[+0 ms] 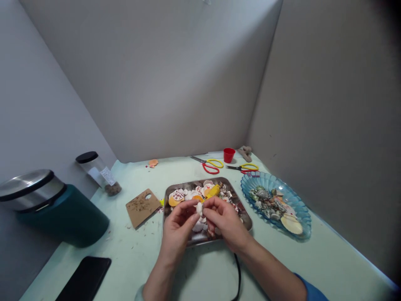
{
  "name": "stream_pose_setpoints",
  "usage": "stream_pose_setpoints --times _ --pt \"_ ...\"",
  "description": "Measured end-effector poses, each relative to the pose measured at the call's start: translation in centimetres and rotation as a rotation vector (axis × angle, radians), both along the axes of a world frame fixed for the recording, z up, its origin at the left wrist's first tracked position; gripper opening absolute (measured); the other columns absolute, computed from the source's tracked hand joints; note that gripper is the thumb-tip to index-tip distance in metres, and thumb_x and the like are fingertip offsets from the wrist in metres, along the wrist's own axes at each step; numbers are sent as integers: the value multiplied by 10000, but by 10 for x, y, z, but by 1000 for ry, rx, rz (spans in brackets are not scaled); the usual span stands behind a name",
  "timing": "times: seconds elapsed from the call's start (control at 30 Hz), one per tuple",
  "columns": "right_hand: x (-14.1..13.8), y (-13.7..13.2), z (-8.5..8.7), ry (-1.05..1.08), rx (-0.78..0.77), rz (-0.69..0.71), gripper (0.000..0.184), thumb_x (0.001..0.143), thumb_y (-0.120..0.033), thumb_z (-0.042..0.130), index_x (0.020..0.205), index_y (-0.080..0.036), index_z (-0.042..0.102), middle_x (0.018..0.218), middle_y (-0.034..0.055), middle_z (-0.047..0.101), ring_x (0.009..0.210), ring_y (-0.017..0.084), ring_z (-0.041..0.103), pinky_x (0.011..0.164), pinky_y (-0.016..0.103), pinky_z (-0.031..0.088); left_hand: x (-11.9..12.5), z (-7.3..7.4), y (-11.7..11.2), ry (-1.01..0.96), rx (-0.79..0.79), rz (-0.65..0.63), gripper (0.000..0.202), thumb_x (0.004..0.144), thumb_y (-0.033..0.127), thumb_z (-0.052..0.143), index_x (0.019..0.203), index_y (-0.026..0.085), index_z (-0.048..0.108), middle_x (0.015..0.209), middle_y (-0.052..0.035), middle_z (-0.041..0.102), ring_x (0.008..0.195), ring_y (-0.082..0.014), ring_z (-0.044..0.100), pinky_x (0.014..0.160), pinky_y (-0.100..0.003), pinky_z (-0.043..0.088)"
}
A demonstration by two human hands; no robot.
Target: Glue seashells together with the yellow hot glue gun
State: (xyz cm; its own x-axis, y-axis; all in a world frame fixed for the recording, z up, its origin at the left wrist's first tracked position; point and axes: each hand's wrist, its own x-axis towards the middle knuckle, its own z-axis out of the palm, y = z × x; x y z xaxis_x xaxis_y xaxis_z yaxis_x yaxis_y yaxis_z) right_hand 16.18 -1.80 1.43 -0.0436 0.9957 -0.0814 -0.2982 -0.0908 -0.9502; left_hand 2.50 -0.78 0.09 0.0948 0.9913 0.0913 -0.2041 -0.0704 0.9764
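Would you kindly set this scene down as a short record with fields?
Left hand: holding white piece
Right hand: holding same piece
Tray: metal, under hands, holding mixed pieces
Plate: blue, right of tray
Beyond tray: scissors, pliers, red cup
Left of tray: board, jar, flask, phone

Two hands (178,223) (228,222), one tray (247,222), one dish (301,207), one cup (229,156), one jar (99,172), one phone (84,279)

Left hand (178,225) and right hand (228,222) bare; blue right sleeve (308,288); paler, greyish left sleeve (139,294)
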Motion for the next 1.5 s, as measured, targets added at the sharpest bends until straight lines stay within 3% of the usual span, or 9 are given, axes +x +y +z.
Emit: stream_pose_setpoints --times 0.1,0.33,1.5 --pt "0 -1 0 3 -7 6 123 736 -279 621 766 -192 540 392 -122 449 327 55 353 352 163 312 0 0 0 11 14 -1 264 725 220 736 987 206 708 960 -51 707 878 -170 630 797 -261 490" --pt "0 1 -3 -3 4 18 142 741 -293 633 769 -188 542 400 -124 447 321 46 346 344 162 303 -4 -5 4 119 165 5 181 742 213 718 919 222 753 1081 -62 698 1096 -216 582 986 -322 428" --pt "2 2 -2 -43 12 11 113 700 -263 619 737 -196 536 433 -115 452 343 50 351 347 170 296 -7 -3 4 269 291 19 177 778 218 681 936 244 759 1102 -72 699 1088 -219 601 981 -357 456"
